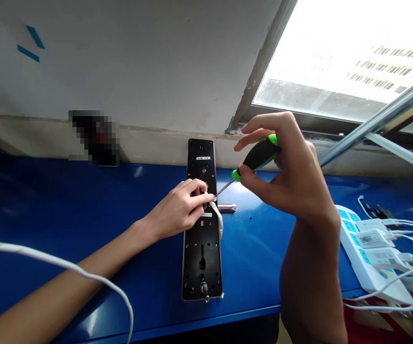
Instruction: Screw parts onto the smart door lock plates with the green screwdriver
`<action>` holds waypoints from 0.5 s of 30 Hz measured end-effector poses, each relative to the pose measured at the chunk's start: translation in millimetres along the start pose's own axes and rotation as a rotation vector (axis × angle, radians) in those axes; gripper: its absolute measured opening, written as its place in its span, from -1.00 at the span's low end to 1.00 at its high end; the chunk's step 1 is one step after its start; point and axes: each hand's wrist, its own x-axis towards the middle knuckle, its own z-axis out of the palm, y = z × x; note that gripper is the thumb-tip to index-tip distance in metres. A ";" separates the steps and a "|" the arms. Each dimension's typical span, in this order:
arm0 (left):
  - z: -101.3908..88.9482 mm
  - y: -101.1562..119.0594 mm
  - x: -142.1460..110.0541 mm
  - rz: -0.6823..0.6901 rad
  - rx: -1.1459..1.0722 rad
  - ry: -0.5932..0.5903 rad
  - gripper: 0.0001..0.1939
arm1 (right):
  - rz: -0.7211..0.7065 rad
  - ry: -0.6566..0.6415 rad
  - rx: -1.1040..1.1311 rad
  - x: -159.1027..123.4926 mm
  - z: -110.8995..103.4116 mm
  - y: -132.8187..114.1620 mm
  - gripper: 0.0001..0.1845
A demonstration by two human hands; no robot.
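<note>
Two hands are working over a black door-lock plate [202, 258] lying lengthwise on a blue workbench [48, 200]. The left hand [179, 208] is curling closed on the plate's middle, while the right hand [285, 167] is gripping a green-and-black screwdriver [260, 155] from two o'clock, its shaft reaching the plate. A small metal cylinder [227, 207] is lying at three o'clock, and a white power strip [360, 248] is sitting farther out near four.
</note>
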 end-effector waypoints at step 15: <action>0.6 0.0 0.3 -0.012 -0.010 -0.001 -0.61 | 0.013 -0.021 0.023 -0.7 -1.9 -2.3 -0.48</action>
